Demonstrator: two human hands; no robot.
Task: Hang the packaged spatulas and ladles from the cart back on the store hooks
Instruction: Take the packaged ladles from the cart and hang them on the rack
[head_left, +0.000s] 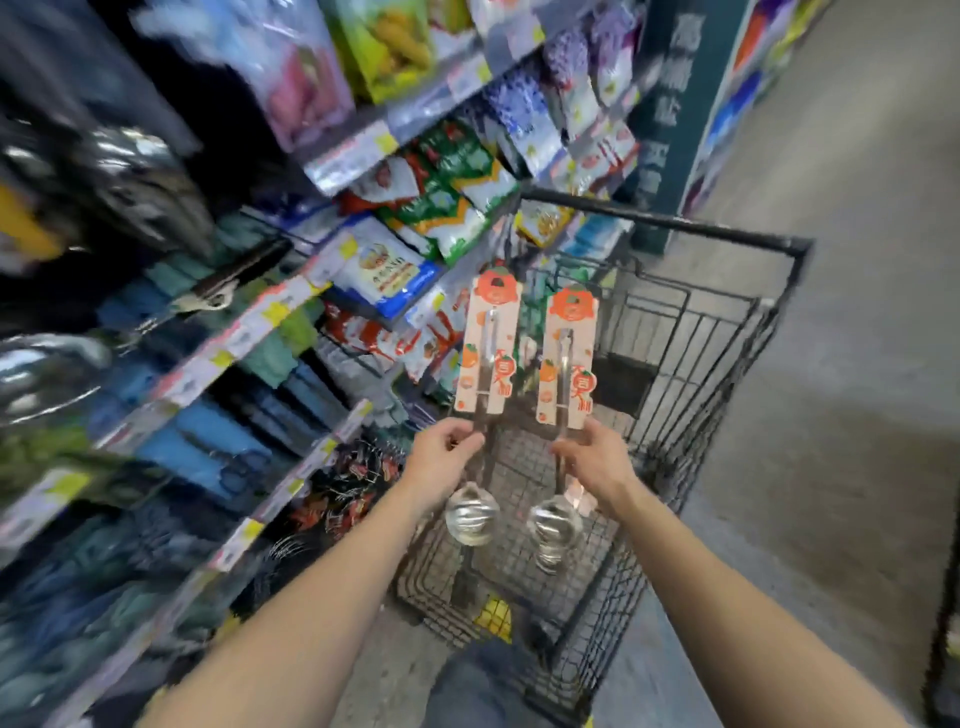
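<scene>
Steel ladles (471, 512) (555, 525), two, in two hands (444, 460) (597, 462)

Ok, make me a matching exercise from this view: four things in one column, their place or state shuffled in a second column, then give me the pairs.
Column one:
1. left hand
2. right hand
3. cart
4. shelves

Column two:
A. black wire, standing on the floor beneath the hands
B. along the left of the view, stocked with bagged goods
C. grips the handle of the ladle nearer the aisle
D. grips the handle of the ladle nearer the shelves

Pairs: 1-D, 2-C, 3-A, 4-B.
</scene>
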